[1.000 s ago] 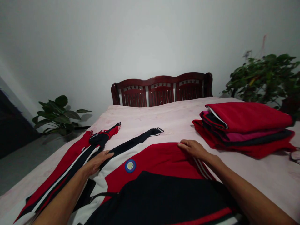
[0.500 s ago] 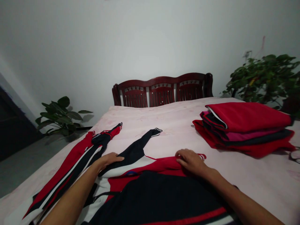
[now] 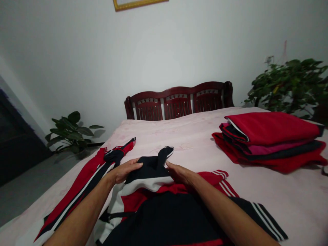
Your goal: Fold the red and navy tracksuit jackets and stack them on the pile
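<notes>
A navy, white and red jacket lies spread on the bed in front of me. My left hand grips its navy sleeve, thumb on top and fingers tucked beneath. My right hand is at the same sleeve near the striped cuff, its thumb side against the cloth and its other fingers mostly hidden. Between my hands the sleeve is bunched and raised. The red sleeve with white stripes lies beyond my right wrist. A navy cuff end with two white stripes sticks out under my right forearm.
A red and navy striped garment lies along the left of the bed. On the right sits a stack of folded clothes. The pink bedsheet reaches a dark wooden headboard. Leafy plants stand on both sides.
My right hand has moved left from the red sleeve to the navy sleeve. My left hand has lifted the navy sleeve, which is now bunched. The view has tilted up slightly.
</notes>
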A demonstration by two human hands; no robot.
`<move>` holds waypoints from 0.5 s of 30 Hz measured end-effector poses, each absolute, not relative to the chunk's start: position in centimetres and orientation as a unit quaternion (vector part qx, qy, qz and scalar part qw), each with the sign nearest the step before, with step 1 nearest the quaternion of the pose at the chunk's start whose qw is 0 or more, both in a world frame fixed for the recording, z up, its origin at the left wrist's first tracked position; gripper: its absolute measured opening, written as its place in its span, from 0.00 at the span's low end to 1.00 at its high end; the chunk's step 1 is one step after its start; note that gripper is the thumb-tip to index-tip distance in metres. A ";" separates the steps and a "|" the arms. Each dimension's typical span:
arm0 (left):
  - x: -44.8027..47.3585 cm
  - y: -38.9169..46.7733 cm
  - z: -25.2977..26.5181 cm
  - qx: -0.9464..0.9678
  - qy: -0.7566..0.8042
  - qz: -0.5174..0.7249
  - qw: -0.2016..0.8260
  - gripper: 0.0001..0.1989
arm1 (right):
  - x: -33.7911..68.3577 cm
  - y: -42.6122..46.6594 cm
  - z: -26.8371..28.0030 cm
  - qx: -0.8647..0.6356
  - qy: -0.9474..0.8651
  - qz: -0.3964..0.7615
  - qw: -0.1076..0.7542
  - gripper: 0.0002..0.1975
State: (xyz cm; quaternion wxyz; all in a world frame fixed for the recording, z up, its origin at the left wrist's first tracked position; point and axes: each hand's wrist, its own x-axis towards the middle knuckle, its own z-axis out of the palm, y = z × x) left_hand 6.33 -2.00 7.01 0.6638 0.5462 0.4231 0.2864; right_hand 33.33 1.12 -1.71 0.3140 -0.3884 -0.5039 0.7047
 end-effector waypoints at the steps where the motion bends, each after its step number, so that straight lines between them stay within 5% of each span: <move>1: 6.3 -2.2 6.7 0.548 0.422 0.284 0.664 0.26 | 32.1 1.3 -2.0 -0.377 -0.455 0.745 0.309 0.25; 8: 5.4 -2.7 6.6 0.568 0.432 0.233 0.661 0.28 | 28.3 3.2 -0.2 -0.319 -0.210 0.819 0.429 0.07; 15: 3.6 -1.7 6.3 0.625 0.473 0.233 0.575 0.28 | 35.7 3.5 5.7 -0.161 -0.195 0.689 0.679 0.21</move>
